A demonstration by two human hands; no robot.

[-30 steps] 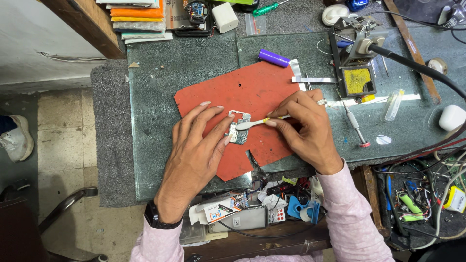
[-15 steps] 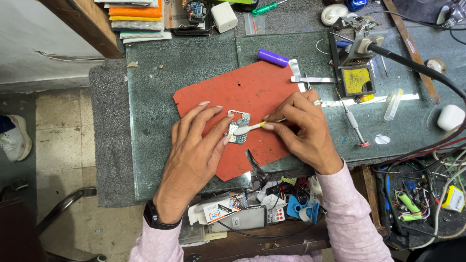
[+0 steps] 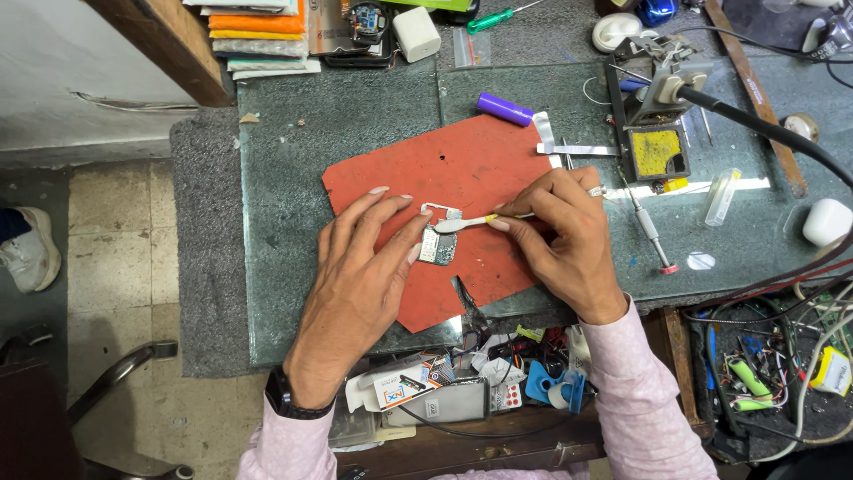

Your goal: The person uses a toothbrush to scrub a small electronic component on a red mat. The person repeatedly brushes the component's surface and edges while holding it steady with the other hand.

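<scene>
Red mat (image 3: 462,169): left hand (image 3: 360,284) fingertips pin small circuit board (image 3: 438,244); right hand (image 3: 569,236) grip pinched on brush (image 3: 466,223), bristles touching board.

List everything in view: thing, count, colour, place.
mat: 1, red, centre of the bench
circuit board: 1, small, grey, on the mat under the left fingertips
brush: 1, white, tip on the board
battery: 1, purple, above the mat
sponge: 1, yellow, in a black holder, right
screwdriver: 1, green handle, top
shoe: 1, white, on the floor, left
left hand: 1, pressing the board
right hand: 1, pinching the brush
</scene>
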